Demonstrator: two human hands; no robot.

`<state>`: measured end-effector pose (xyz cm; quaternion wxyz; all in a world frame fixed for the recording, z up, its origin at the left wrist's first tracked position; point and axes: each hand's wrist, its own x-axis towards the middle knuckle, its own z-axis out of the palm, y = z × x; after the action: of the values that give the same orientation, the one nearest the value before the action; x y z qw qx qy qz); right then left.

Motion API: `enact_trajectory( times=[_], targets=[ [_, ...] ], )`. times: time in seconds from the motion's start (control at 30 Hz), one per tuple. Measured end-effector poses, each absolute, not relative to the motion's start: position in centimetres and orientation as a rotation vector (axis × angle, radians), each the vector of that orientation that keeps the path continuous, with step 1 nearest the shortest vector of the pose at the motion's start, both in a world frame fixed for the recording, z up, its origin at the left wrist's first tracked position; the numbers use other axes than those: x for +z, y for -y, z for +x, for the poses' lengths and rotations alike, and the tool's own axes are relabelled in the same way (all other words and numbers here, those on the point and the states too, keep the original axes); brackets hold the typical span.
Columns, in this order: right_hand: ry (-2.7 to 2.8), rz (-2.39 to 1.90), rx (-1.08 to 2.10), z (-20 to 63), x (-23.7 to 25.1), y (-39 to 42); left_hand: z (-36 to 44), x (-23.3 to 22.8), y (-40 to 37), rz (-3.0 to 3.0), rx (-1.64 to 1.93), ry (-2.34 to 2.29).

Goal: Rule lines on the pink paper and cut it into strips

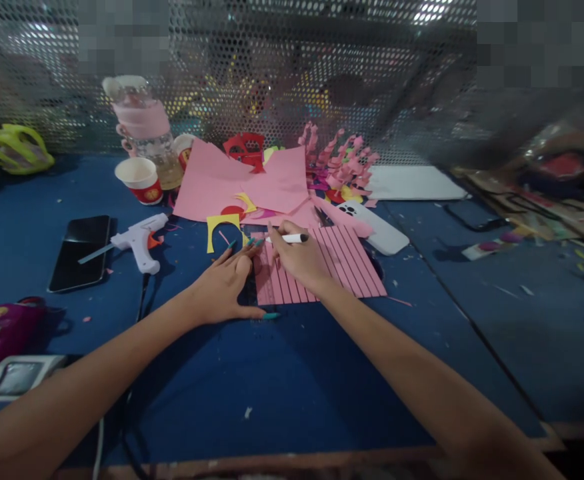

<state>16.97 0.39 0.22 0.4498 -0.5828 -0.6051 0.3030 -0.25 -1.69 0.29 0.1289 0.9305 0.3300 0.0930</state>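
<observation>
Your left hand [227, 283] lay flat and open on the blue table [282, 380], fingers spread, pressing down what looked like a dark ruler at the left edge of the pink lined sheet [322, 267]; the ruler was mostly hidden under your palm, so you could not be sure of it. Your fingertips reached the sheet's upper left corner, and your thumb stretched out toward you along the table.

Your right hand [297, 257] was closed around a white marker [289, 238], its black cap pointing right, and rested on the sheet just beside your left fingers. The sheet lay flat in front of you, ruled with parallel dark lines.

Behind it sat loose pink paper [242, 177] and a yellow arch-shaped cutout [222, 227]. A white glue gun [137, 241] and a black phone [79, 250] lay to the left, well apart from your hands.
</observation>
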Motion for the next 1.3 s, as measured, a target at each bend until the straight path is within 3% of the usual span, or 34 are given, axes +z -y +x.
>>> enact_trajectory(
  times=[0.63, 1.0, 1.1, 1.3],
  targets=[
    [1.445, -1.378, 1.019, 17.4, 1.1, 8.2, -0.3, 0.2, 1.6, 2.727, 0.245, -0.956],
    [1.525, -1.42, 0.957, 17.5, 1.5, 10.5, -0.5, 0.0, 1.5, 2.735, 0.245, -0.946],
    [1.547, -1.425, 0.771, 18.3, 2.3, 9.1, -0.7, -0.1, 1.5, 2.721, 0.292, -0.924],
    [1.712, -1.528, -0.028, 22.6, 2.8, 2.0, -1.1, 0.2, 1.6, 2.716, 0.296, -0.921]
  ],
)
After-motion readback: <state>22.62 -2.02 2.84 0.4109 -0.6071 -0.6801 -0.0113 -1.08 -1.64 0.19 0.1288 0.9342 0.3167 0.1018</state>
